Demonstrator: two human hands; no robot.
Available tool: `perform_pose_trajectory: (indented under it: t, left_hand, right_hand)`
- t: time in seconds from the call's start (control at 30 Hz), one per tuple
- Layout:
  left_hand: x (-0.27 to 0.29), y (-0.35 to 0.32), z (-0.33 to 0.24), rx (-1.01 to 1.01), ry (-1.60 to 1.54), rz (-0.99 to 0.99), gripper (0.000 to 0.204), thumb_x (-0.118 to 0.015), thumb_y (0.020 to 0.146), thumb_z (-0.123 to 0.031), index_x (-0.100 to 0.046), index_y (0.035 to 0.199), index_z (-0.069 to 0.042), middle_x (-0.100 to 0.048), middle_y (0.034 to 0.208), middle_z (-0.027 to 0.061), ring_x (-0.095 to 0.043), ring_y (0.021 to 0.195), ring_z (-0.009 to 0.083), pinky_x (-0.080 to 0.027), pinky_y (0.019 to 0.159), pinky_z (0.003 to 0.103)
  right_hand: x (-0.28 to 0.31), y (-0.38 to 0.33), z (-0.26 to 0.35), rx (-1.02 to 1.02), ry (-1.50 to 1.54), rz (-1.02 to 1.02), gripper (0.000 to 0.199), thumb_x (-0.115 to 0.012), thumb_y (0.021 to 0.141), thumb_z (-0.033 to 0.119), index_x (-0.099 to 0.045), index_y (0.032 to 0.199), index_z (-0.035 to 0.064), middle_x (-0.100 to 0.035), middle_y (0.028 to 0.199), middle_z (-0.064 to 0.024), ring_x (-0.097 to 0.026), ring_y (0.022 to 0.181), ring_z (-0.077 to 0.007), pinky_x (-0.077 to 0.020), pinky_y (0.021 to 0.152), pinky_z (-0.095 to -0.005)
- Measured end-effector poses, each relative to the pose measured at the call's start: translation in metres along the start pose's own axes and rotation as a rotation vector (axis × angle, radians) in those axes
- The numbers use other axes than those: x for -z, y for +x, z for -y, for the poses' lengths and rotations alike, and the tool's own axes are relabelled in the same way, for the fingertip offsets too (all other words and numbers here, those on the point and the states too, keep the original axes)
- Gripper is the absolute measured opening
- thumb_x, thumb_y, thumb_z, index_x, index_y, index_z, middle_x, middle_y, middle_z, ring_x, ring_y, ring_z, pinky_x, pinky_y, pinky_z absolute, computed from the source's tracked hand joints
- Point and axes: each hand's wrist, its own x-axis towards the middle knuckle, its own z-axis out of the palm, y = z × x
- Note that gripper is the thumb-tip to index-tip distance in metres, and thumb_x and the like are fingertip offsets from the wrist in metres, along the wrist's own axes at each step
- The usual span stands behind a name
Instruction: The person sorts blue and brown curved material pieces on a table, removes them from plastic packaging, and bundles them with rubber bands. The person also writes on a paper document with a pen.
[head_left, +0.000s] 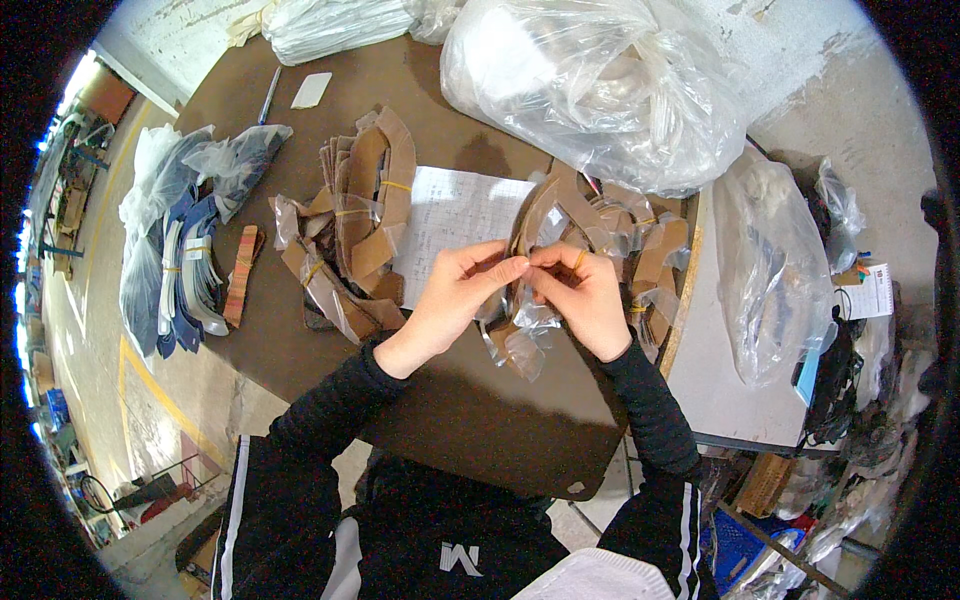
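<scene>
Over the middle of the brown table, my left hand and my right hand meet with thumbs and fingertips pinched together. They grip a bundle of curved brown pieces, stacked on edge, with clear plastic film hanging below. A yellow rubber band shows at a finger of my right hand. What lies exactly between the fingertips is too small to tell. Behind my hands lies a white sheet of paper with handwriting. Left of it stand more banded bundles of brown curved pieces, one partly in plastic.
More brown bundles lie at the table's right edge. A large clear plastic bag fills the back. Navy and grey curved pieces sit at the left edge beside a striped strip. A pen and white card lie farther back.
</scene>
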Motion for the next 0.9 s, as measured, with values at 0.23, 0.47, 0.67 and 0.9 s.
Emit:
perform_pose_trajectory:
  t: [0.23, 0.47, 0.67, 0.9]
  left_hand:
    - [0.003, -0.002, -0.004, 0.123, -0.102, -0.068, 0.021, -0.059, 0.094, -0.019, -0.069, 0.104, -0.002, -0.055, 0.074, -0.0087, -0.038, 0.063, 0.0007, -0.028, 0.054, 0.02]
    - [0.004, 0.002, 0.0, 0.059, 0.034, -0.05, 0.023, -0.059, 0.095, -0.019, -0.068, 0.105, -0.001, -0.056, 0.075, -0.0082, -0.041, 0.066, 0.001, -0.032, 0.056, 0.02]
    - [-0.002, -0.002, -0.012, 0.052, 0.001, -0.012, 0.027, -0.06, 0.095, -0.018, -0.064, 0.112, 0.002, -0.064, 0.092, -0.0016, -0.053, 0.082, 0.0043, -0.042, 0.071, 0.021]
    - [0.007, 0.003, 0.009, 0.032, -0.192, -0.065, 0.026, -0.054, 0.095, -0.014, -0.059, 0.115, 0.002, -0.066, 0.095, 0.004, -0.061, 0.092, 0.0128, -0.048, 0.082, 0.028]
  right_hand:
    - [0.006, 0.0, -0.005, -0.053, 0.213, 0.042, 0.012, -0.062, 0.089, 0.008, -0.062, 0.095, -0.002, -0.061, 0.076, -0.0012, -0.056, 0.066, -0.0061, -0.0451, 0.061, -0.0209]
    - [0.007, 0.001, -0.005, -0.053, 0.314, -0.011, 0.011, -0.06, 0.091, 0.01, -0.059, 0.092, -0.0004, -0.059, 0.074, 0.0004, -0.055, 0.065, -0.0062, -0.0437, 0.061, -0.021]
    - [0.003, 0.002, -0.003, 0.023, 0.04, 0.04, 0.011, -0.062, 0.092, 0.01, -0.064, 0.095, -0.001, -0.059, 0.076, 0.0008, -0.053, 0.068, -0.0063, -0.0436, 0.063, -0.0209]
    - [0.008, 0.002, 0.001, 0.153, -0.115, 0.035, 0.021, -0.059, 0.093, 0.007, -0.065, 0.11, -0.0022, -0.061, 0.085, -0.0015, -0.056, 0.075, -0.0075, -0.0457, 0.07, -0.0228]
